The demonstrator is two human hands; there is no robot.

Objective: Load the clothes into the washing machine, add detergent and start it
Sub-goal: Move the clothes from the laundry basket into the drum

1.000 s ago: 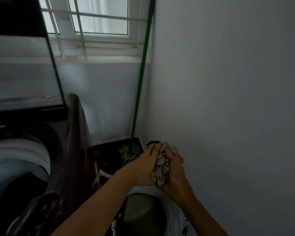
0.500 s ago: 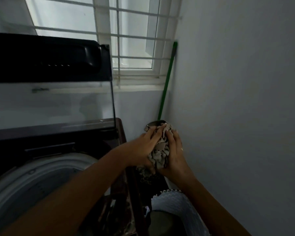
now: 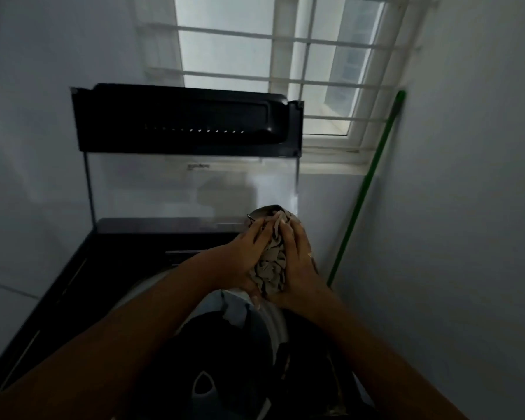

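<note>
Carrying a bundled garment over the open washer

Standing open, the washing machine (image 3: 82,268) fills the lower left, its glass lid (image 3: 191,183) raised at twelve o'clock against the barred window (image 3: 285,56). The drum rim (image 3: 273,316) curves pale below the wrists, with dark laundry, too dim to identify, lying inside toward six o'clock. A green pole (image 3: 367,186) leans in the corner at two o'clock.

Both hands are clamped on one crumpled beige garment (image 3: 270,268): the left hand (image 3: 246,253) presses from nine o'clock, the right hand (image 3: 297,262) from three o'clock, the cloth squeezed between the palms just above the drum's far right edge.

By my reading this is the loading step, with detergent and start not yet reached. The next move calls for bringing the bundle toward the drum's middle, parting the palms and letting it fall clear of the rim.

Against the picture a second ago, the view has swung from the corner floor and wall onto the machine, and the bundle has come from beside the washer to above its opening, the grip unchanged
</note>
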